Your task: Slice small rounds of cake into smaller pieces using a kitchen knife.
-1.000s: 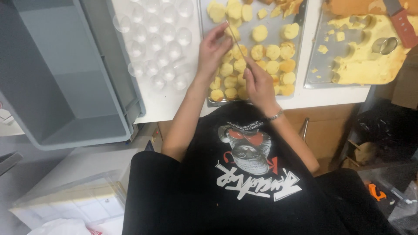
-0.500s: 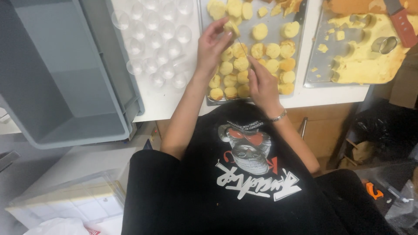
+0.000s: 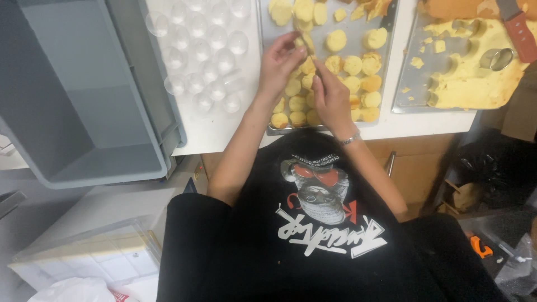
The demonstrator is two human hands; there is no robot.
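Observation:
A metal baking tray (image 3: pixel 386 67) holds several small round yellow cake pieces. My left hand (image 3: pixel 281 66) is over the tray's left part and pinches one cake round (image 3: pixel 307 43) at its fingertips. From below, my right hand (image 3: pixel 331 99), with a bracelet at the wrist, meets the left with its fingers closed together on the same piece. More rounds (image 3: pixel 352 65) lie packed in rows under and to the right of both hands. Whether something thin is also held between the fingers is too blurred to tell.
Clear plastic dome cups (image 3: pixel 204 56) stand on the white counter left of the tray. A large grey bin (image 3: pixel 72 95) sits at far left. At right, a second tray (image 3: pixel 411 84) carries a yellow sheet cake (image 3: pixel 475 84) with cut-out holes, a ring cutter (image 3: pixel 498 59) and a red-handled tool (image 3: pixel 520 33).
Both hands have drawn closer together over the tray's left part. My right hand has moved up to the piece that my left hand holds.

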